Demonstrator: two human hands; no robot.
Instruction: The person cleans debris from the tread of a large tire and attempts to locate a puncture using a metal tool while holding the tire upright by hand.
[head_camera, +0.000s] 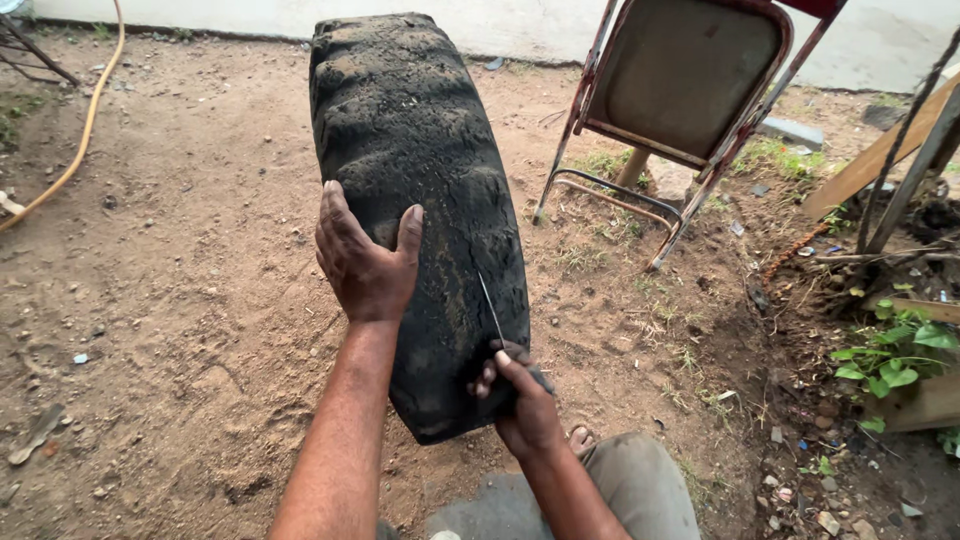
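Tyre (420, 190) under left hand (362, 262) fingers (337, 215)

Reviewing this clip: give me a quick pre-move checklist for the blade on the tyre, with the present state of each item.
1. Left hand steadying the tyre: ok, palm flat on the tread.
2. Right hand gripping the knife: ok, fist closed on the handle.
3. Blade touching rubber: ok, laid against the tread.
4. Left fingers off the blade's line: cannot tell, thumb lies close above the tip.
5. Tyre's footing on the dirt ground: cannot tell, base hidden.
6. Folding chair apart from tyre: ok.
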